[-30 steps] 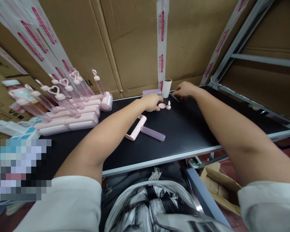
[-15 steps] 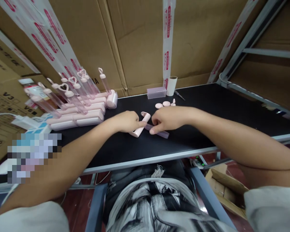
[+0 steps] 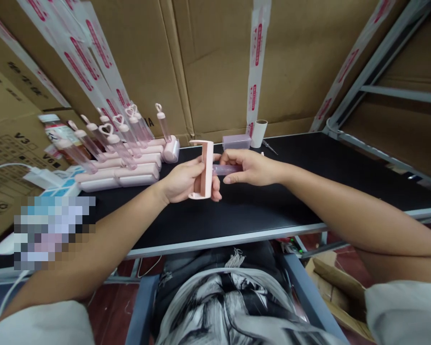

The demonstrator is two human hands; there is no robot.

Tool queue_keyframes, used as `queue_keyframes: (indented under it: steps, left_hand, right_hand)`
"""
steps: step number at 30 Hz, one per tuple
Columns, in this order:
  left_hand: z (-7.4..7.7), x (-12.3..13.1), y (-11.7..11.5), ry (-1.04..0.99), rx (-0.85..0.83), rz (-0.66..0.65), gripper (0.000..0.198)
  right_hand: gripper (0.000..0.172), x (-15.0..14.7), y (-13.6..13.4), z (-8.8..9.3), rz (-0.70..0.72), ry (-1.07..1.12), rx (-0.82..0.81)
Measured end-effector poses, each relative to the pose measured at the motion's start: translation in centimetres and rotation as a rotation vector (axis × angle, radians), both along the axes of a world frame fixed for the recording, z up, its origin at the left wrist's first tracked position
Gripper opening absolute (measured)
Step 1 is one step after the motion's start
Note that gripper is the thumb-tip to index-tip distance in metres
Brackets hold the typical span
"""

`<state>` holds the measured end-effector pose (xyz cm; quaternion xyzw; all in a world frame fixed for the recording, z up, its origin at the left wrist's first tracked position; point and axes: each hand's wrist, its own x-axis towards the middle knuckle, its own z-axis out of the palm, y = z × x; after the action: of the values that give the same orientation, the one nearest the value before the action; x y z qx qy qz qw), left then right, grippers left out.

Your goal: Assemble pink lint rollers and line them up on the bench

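Note:
My left hand (image 3: pixel 181 183) grips a pale pink, U-shaped plastic shell (image 3: pixel 209 170), held upright above the black tabletop with its hollow side toward the left. The thumb lies inside the hollow and the other fingers wrap behind it. In my right hand (image 3: pixel 258 166) is a translucent purple tube (image 3: pixel 228 169), lying level between thumb and fingers. The tube's left end meets the shell's outer face. Whether it enters an opening there cannot be seen.
Pink assembled units (image 3: pixel 129 177) with upright clear tubes and looped caps stand at the left. Behind my right hand are a translucent purple box (image 3: pixel 236 142), a white roll (image 3: pixel 259 133) and a thin screwdriver (image 3: pixel 270 147). A bottle (image 3: pixel 57 129) and a power strip (image 3: pixel 62 184) are far left.
Both hands have lifted the shell and the tube off the tabletop. The shell has turned upright, and the tube now points level at its outer face.

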<state>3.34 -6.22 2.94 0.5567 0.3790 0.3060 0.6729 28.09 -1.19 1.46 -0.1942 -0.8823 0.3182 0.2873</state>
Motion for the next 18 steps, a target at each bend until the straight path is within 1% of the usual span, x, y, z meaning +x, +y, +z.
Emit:
queue_keyframes:
  steps: [1, 3, 6, 10, 12, 15, 16, 18]
  left_hand:
    - [0.0, 0.0, 0.0, -0.019, -0.006, -0.043, 0.053]
    - [0.0, -0.2, -0.1, -0.077, 0.002, -0.090, 0.058]
    - [0.3, -0.6, -0.5, -0.133, 0.042, -0.115, 0.055]
    - [0.7, -0.4, -1.6, -0.043, 0.092, -0.123, 0.048]
    - [0.5, 0.4, -2.3, 0.028, 0.137, -0.058, 0.046]
    - [0.3, 1.6, -3.3, 0.134, 0.248, 0.101, 0.045]
    - [0.4, 1.7, -3.6, 0.154, 0.292, 0.146, 0.044]
    - [1.1, 1.3, -3.9, 0.151, 0.392, 0.251, 0.041]
  right_hand:
    - [0.045, 0.1, -0.1, 0.2, 0.003, 0.001, 0.004]
    - [0.045, 0.3, -0.4, 0.8, 0.024, 0.008, 0.002]
    - [0.045, 0.8, -0.6, 1.4, 0.080, 0.017, 0.014]
    - [0.046, 0.9, -0.8, 1.8, 0.129, 0.013, 0.079]
    - [0.045, 0.8, -1.1, 2.1, 0.124, -0.001, 0.153]
    - [0.046, 1.5, -1.2, 3.1, 0.088, -0.044, 0.283]
    - [0.048, 2.2, -1.1, 3.5, 0.057, -0.063, 0.314]
    - [0.050, 4.4, -0.3, 4.4, -0.080, -0.082, 0.366]
